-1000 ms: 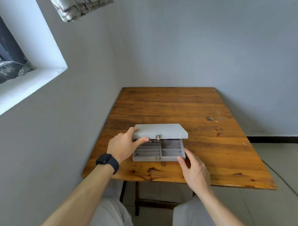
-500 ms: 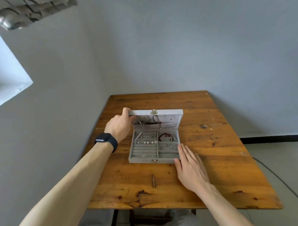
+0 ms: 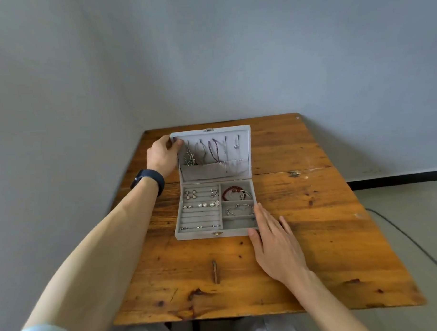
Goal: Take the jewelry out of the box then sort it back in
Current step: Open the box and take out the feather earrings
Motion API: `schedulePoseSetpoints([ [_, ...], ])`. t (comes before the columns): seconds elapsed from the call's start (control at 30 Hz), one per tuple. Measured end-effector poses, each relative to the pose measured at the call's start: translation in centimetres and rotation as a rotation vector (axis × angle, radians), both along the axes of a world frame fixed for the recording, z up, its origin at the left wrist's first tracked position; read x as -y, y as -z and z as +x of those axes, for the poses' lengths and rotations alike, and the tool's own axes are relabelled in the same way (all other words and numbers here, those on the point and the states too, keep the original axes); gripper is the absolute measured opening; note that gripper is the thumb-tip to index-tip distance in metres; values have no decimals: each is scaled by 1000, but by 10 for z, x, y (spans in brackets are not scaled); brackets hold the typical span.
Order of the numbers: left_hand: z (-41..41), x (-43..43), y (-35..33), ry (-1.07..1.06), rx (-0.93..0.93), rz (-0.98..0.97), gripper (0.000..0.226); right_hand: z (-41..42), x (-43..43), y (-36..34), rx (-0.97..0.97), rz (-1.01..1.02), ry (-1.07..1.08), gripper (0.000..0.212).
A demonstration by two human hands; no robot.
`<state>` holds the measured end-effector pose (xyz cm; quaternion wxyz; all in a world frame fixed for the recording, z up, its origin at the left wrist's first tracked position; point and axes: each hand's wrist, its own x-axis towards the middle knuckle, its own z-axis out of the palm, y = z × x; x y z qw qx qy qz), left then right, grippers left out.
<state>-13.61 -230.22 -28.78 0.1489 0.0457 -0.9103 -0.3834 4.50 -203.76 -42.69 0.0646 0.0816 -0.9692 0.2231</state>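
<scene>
Our left hand (image 3: 162, 153) grips the upper left corner of the pale grey velvet lid (image 3: 237, 168), fingers curled round its edge. This props the lid upright so the thin chains (image 3: 214, 150) hung inside it show. Our right hand (image 3: 273, 237) lies flat, fingers straight and holding nothing, against the right wall of the shallow grey jewelry box (image 3: 200, 234); we judge it steadies the box on the worn wooden counter (image 3: 313, 224). Everything sits in the box: small silver earrings (image 3: 201, 205) in the ridged left section, a red bead bracelet (image 3: 232, 191) in the far right compartment. Emptying has not begun.
</scene>
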Motion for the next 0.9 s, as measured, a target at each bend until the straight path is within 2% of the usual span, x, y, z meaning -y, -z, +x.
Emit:
schedulePoseSetpoints([
  [0.17,-1,-2,2,-3,22,5,35,0,0,-1,5,13,-4,64],
  [0.33,13,3,8,20,137,-15,35,2,1,-2,-7,26,-8,66],
  [0.47,47,15,22,48,240,10,46,3,1,-4,-24,42,-8,65],
  [0.57,91,15,46,84,246,22,58,4,1,-7,-17,33,-4,63],
  [0.77,173,3,102,160,173,-308,80,5,3,-19,26,-88,34,60],
  [0.9,181,2,122,139,178,-396,83,2,18,-36,-105,-141,82,53],
])
